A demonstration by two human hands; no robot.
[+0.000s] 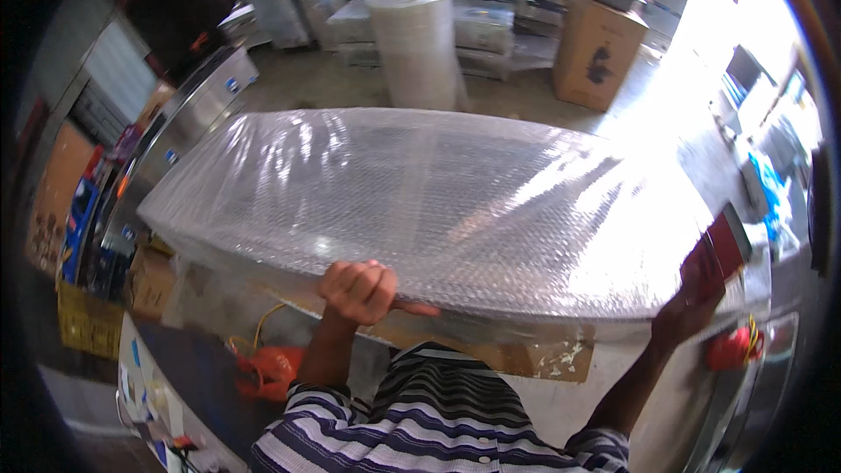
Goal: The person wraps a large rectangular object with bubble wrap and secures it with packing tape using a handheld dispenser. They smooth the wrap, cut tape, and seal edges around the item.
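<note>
A long, table-high piece lies in front of me under clear bubble wrap (412, 201); what is beneath it cannot be made out. At its near edge, left of the middle, my left hand (361, 293) is closed on the wrap, fingers curled and one digit stretched to the right along the edge. Over by the near right corner, my right hand (692, 307) is closed round a red, flat-sided object with a dark edge (725, 250), tilted upward. Its kind is not clear, and the right fingers are partly hidden.
Behind the wrapped piece stands a tall roll of bubble wrap (412, 44), with a cardboard box (600, 48) to its right. A steel panel (184, 136) is at the left. Orange-red (272, 372) and red (731, 348) objects lie low on either side of me.
</note>
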